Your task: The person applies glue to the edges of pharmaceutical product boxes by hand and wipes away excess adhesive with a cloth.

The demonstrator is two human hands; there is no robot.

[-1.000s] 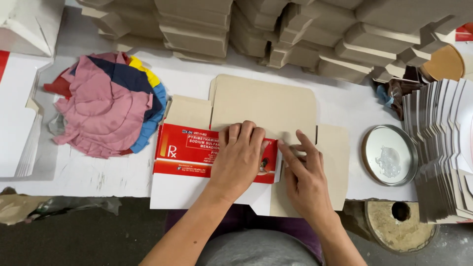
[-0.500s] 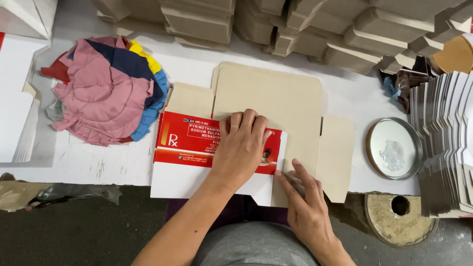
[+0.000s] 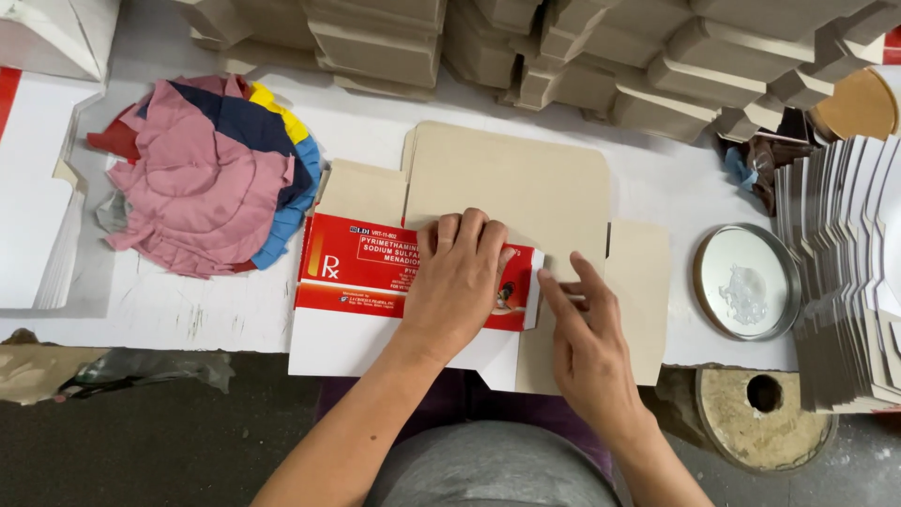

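Note:
A flat, unfolded cardboard carton blank (image 3: 507,178) lies on the white table (image 3: 206,310), brown inside face up. Its front panel is folded over, showing a red and white printed face (image 3: 357,272). My left hand (image 3: 457,282) lies flat on that red panel, fingers together, pressing it down. My right hand (image 3: 587,324) rests on the brown panel just right of the red fold. Its index finger points at the fold's right end, near a small side flap (image 3: 638,282). Neither hand grips anything.
A pile of pink, blue, yellow and red cloth rags (image 3: 206,174) sits left of the carton. Folded brown boxes (image 3: 582,56) are stacked along the back. A round metal tin (image 3: 746,282) and a fanned stack of flat blanks (image 3: 845,272) stand at right. White sheets (image 3: 38,188) lie far left.
My right hand dropped toward the table's front edge, then came back up to the right end of the red fold. My left hand stayed pressed on the red panel.

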